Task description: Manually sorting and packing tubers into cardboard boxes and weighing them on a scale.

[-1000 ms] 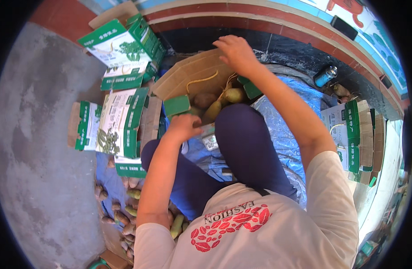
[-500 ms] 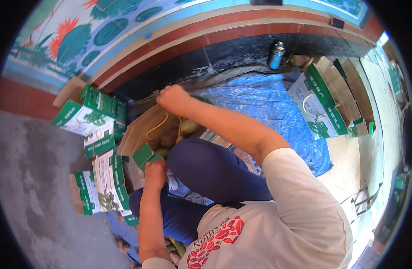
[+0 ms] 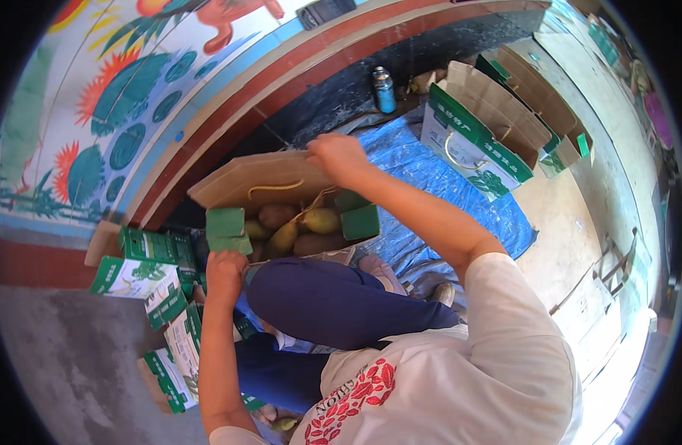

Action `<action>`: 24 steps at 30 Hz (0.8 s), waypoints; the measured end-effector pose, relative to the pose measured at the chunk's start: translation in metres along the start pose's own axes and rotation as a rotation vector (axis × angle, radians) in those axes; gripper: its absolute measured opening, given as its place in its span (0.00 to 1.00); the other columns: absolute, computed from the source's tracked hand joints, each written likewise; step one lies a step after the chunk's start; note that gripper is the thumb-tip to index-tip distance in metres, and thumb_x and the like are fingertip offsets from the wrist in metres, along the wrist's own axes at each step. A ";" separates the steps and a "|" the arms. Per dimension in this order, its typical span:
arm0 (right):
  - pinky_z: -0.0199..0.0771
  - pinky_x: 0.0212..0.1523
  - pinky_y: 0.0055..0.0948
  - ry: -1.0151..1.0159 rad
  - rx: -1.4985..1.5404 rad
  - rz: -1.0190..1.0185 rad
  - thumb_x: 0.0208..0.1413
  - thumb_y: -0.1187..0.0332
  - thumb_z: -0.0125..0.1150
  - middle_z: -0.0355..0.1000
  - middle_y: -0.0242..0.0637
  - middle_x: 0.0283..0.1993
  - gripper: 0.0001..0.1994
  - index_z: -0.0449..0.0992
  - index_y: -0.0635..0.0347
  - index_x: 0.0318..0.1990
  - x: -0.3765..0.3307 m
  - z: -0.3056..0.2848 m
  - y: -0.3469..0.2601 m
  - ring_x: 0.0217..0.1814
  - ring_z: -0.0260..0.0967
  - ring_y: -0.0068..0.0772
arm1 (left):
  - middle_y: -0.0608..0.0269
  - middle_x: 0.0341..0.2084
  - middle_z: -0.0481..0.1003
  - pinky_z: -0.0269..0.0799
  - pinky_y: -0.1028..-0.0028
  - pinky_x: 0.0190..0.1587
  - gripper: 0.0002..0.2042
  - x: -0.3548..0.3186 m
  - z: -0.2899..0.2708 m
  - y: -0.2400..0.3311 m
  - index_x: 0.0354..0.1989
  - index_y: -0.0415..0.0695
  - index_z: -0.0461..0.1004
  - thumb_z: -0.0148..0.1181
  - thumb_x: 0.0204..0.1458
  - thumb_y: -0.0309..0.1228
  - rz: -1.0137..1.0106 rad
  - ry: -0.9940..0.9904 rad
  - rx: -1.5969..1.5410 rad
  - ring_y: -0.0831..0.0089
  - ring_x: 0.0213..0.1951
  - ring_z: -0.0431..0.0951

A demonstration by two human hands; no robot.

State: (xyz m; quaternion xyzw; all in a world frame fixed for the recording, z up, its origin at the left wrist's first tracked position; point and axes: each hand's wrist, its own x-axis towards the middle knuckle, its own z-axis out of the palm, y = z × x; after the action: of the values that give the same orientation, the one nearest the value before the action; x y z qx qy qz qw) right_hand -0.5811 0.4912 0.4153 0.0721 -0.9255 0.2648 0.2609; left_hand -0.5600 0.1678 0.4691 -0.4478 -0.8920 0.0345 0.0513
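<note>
In front of my raised knee stands an open cardboard carton [image 3: 237, 178], its tall brown flap upright with a yellow cord handle [image 3: 278, 185] on it. Inside lie several plump green and brownish root vegetables [image 3: 320, 220], some with pale stalks. My right hand [image 3: 339, 159] is closed on the top edge of the tall flap at its right end. At the near left corner, below a folded green end flap [image 3: 226, 224], my left hand [image 3: 227, 278] is closed on the carton's edge. Another green end flap [image 3: 360, 222] stands out on the right. Both sets of fingertips are partly hidden.
More green-and-white cartons stand on the left [image 3: 137, 276] and at the right [image 3: 474, 141]. A blue tarp [image 3: 460, 208] covers the floor beyond my right arm. Against the painted wall stands a blue spray can [image 3: 383, 90]. A small metal-framed stool [image 3: 615, 267] is at the far right.
The view has swung to the right side and tilted, showing more of the carton's inside. Both hands keep their hold; the carton now sits more level, with the vegetables and both green end flaps exposed.
</note>
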 end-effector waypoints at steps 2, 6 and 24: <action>0.69 0.38 0.39 0.003 -0.040 0.121 0.44 0.65 0.58 0.71 0.40 0.30 0.07 0.73 0.58 0.27 -0.017 -0.028 0.019 0.38 0.69 0.43 | 0.63 0.18 0.70 0.62 0.66 0.33 0.04 0.032 0.000 0.004 0.16 0.46 0.70 0.59 0.34 0.27 0.090 -0.007 -0.024 0.65 0.28 0.71; 0.69 0.39 0.39 0.013 -0.158 0.258 0.44 0.65 0.58 0.71 0.41 0.31 0.07 0.73 0.58 0.27 -0.053 -0.077 0.057 0.38 0.69 0.45 | 0.64 0.18 0.70 0.62 0.66 0.36 0.04 0.089 0.020 0.020 0.16 0.47 0.70 0.60 0.34 0.28 0.294 -0.050 -0.053 0.65 0.29 0.72; 0.68 0.34 0.40 -0.005 -0.519 0.414 0.46 0.65 0.58 0.69 0.41 0.30 0.08 0.70 0.58 0.30 -0.123 -0.103 0.172 0.36 0.69 0.45 | 0.56 0.39 0.73 0.63 0.71 0.49 0.08 -0.068 0.048 -0.063 0.36 0.38 0.72 0.51 0.51 0.28 -0.631 0.200 -0.509 0.65 0.44 0.72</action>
State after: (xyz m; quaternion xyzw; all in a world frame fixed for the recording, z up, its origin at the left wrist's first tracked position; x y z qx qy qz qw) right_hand -0.4772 0.6913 0.3473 -0.1857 -0.9578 0.0674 0.2088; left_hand -0.5755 0.0750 0.4241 -0.1522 -0.9561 -0.2481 0.0337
